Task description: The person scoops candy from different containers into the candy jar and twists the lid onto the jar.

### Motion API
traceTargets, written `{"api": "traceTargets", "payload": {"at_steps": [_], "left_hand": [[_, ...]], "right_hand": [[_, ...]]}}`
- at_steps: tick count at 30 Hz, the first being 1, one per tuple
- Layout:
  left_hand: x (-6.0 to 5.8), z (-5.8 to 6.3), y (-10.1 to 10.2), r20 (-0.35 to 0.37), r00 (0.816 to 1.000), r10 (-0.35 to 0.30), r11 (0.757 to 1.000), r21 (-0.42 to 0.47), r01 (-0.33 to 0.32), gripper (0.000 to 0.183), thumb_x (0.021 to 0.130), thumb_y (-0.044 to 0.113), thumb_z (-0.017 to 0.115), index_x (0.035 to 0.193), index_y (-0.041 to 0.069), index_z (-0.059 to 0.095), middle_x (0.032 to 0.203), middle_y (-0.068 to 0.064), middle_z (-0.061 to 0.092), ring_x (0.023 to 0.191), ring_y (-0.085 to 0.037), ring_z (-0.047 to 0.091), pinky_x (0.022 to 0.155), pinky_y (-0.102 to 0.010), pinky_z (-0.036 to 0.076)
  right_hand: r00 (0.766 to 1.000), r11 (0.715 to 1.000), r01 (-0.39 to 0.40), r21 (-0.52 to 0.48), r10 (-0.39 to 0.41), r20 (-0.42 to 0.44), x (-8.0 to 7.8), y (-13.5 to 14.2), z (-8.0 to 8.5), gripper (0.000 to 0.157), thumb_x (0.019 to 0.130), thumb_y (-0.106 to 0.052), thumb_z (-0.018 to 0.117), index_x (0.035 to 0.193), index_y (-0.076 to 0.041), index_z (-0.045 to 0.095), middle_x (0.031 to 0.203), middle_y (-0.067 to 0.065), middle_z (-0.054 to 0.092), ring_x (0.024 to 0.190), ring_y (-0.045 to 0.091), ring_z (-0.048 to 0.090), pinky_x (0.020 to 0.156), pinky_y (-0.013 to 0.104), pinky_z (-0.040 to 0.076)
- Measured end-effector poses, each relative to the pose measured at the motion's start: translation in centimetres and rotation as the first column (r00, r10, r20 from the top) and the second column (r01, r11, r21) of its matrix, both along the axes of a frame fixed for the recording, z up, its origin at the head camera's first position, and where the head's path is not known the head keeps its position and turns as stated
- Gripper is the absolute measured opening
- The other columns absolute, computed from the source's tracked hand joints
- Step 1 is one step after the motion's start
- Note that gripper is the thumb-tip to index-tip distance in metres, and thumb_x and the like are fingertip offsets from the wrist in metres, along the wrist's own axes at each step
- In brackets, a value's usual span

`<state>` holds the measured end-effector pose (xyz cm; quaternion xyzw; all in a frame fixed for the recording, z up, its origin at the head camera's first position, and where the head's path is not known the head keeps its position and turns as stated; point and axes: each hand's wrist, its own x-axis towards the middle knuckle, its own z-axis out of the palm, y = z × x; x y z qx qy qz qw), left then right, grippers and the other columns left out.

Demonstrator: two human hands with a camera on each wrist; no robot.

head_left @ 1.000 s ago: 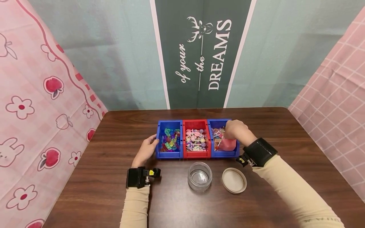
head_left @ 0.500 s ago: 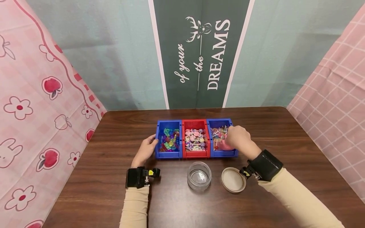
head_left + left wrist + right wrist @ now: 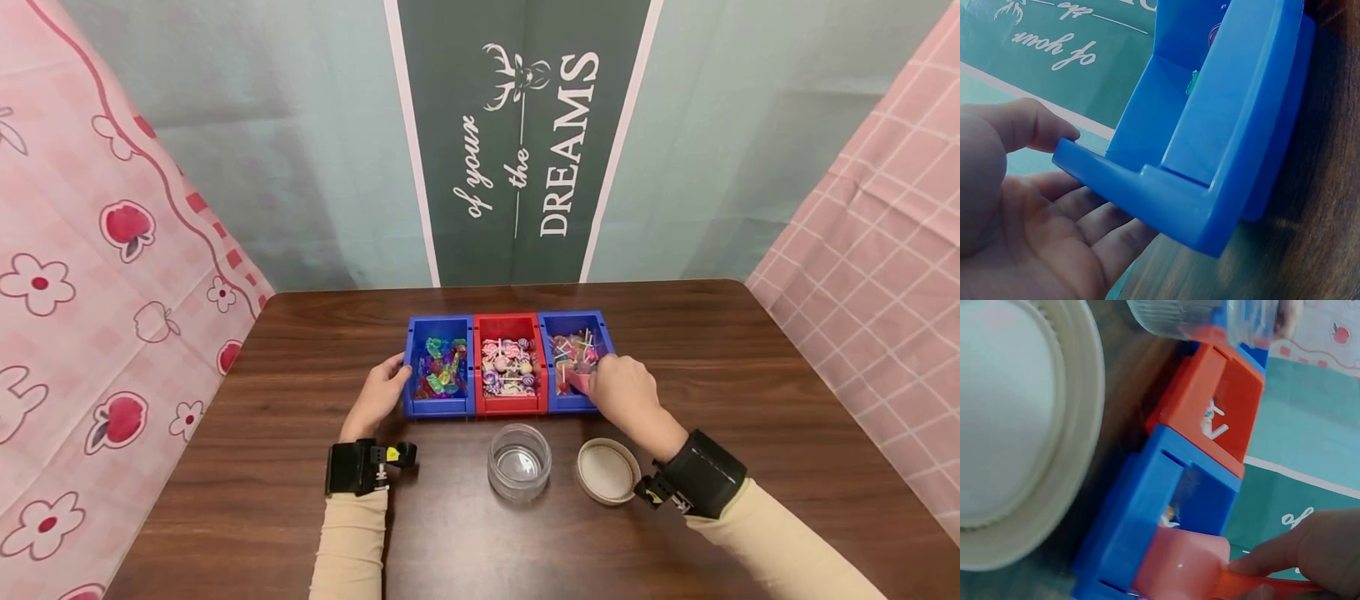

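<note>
My left hand (image 3: 377,397) grips the outer side wall of the left blue bin (image 3: 441,407), thumb on the rim and fingers against the outside in the left wrist view. Translucent coloured pieces (image 3: 446,375) lie in that bin. My right hand (image 3: 627,393) holds the orange handle of a pink scoop (image 3: 1182,562), whose bowl sits inside the right blue bin (image 3: 1129,528). Small lollipops (image 3: 576,348) fill that bin, partly covered by the scoop and hand. Between the two blue bins, a red bin (image 3: 512,406) holds striped lollipops and round candies (image 3: 512,365).
A clear open jar (image 3: 519,463) stands in front of the red bin. To its right a round, cream-rimmed lid (image 3: 607,472) lies on the brown wooden table (image 3: 465,542), close to my right wrist. Printed cloths (image 3: 525,167) hang behind and at both sides.
My right hand has drawn back toward the near right corner of its bin, bringing the scoop with it and uncovering more lollipops. The left hand keeps its grip on the bin.
</note>
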<state>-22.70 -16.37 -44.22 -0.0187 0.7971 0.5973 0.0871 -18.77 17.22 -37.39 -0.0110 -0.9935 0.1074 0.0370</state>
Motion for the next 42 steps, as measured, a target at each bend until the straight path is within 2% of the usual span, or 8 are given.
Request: {"api": "traceTargets", "payload": {"at_steps": [3,7,20,27,35,42], "left_hand": [[0.0,0.0,-0.1,0.006,1.000,-0.005,1.000,-0.003,0.005,0.049,0.103,0.015,0.037,0.147,-0.007,0.031,0.146,-0.029,0.044,0.135,-0.038,0.045,0.116,-0.051,0.035],[0.1,0.1,0.0,0.008,1.000,-0.005,1.000,-0.007,0.005,0.049,0.103,0.015,0.037,0.147,-0.006,0.032,0.146,-0.029,0.044,0.136,-0.038,0.045,0.116,-0.051,0.034],[0.0,0.0,0.1,0.014,1.000,-0.002,1.000,-0.031,0.002,0.048,0.103,0.014,0.037,0.146,-0.007,0.032,0.146,-0.028,0.044,0.135,-0.037,0.045,0.116,-0.052,0.035],[-0.1,0.1,0.0,0.025,1.000,-0.004,0.999,-0.033,0.005,0.049,0.103,0.015,0.036,0.147,-0.006,0.032,0.146,-0.028,0.045,0.134,-0.036,0.046,0.115,-0.051,0.035],[0.0,0.2,0.0,0.044,0.999,-0.006,1.000,-0.025,0.007,0.049,0.104,0.017,0.035,0.148,-0.004,0.031,0.147,-0.026,0.044,0.134,-0.035,0.046,0.116,-0.051,0.035],[0.0,0.3,-0.1,0.044,0.999,-0.001,1.000,-0.022,0.002,0.049,0.104,0.017,0.035,0.147,-0.004,0.032,0.146,-0.026,0.045,0.132,-0.036,0.048,0.115,-0.051,0.036]], "right_hand": [[0.999,1.000,0.012,-0.006,-0.012,-0.047,0.3,0.1,-0.8,0.028,0.088,-0.014,0.055,0.071,0.007,0.056,0.074,0.033,0.065,0.066,0.045,0.065,0.049,0.052,0.051],[0.996,0.999,0.026,-0.026,-0.028,-0.088,0.7,0.3,-1.6,0.027,0.090,-0.015,0.052,0.076,0.008,0.055,0.076,0.035,0.065,0.068,0.048,0.065,0.051,0.054,0.051],[0.986,0.995,0.028,-0.093,-0.043,-0.161,1.6,0.9,-3.5,0.029,0.095,-0.019,0.052,0.083,0.007,0.051,0.071,0.030,0.063,0.065,0.050,0.062,0.050,0.054,0.048],[0.992,0.994,0.036,-0.105,-0.048,-0.120,1.6,1.5,-4.8,0.027,0.095,-0.021,0.054,0.089,0.005,0.047,0.072,0.029,0.064,0.065,0.049,0.062,0.050,0.053,0.045],[0.997,0.992,0.064,-0.106,-0.069,-0.046,1.6,1.5,-4.4,0.029,0.095,-0.022,0.054,0.090,0.006,0.048,0.077,0.032,0.064,0.067,0.048,0.062,0.052,0.052,0.046],[0.996,0.990,0.068,-0.125,-0.074,-0.047,1.6,1.3,-4.6,0.028,0.096,-0.022,0.052,0.091,0.005,0.048,0.075,0.030,0.064,0.068,0.048,0.063,0.054,0.053,0.047]]}}
